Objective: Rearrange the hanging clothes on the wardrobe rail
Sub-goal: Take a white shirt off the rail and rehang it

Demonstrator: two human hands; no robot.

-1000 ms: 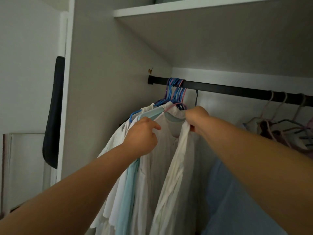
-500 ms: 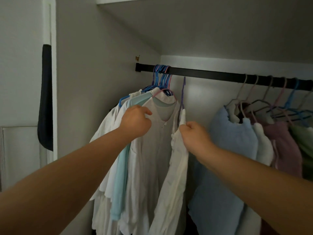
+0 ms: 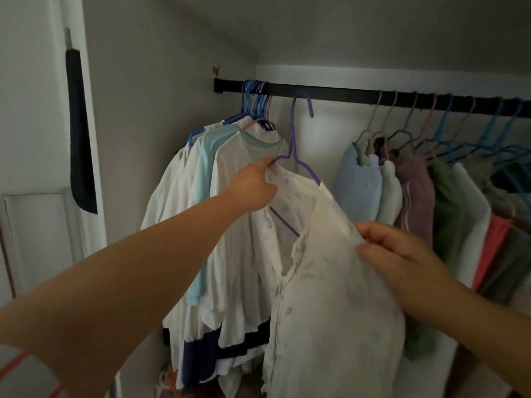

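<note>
Hands held a white shirt [image 3: 330, 282] on a purple hanger [image 3: 293, 145] in front of the black rail [image 3: 330, 91], with the hook just below the rail and not on it. The left hand [image 3: 253, 186] pinched the hanger and cloth at the shirt's shoulder, and the right hand [image 3: 396, 251] pinched the shirt's other side. White and pale blue clothes [image 3: 201, 179] hung bunched at the rail's left end, and more colored clothes [image 3: 431, 191] hung on the right.
</note>
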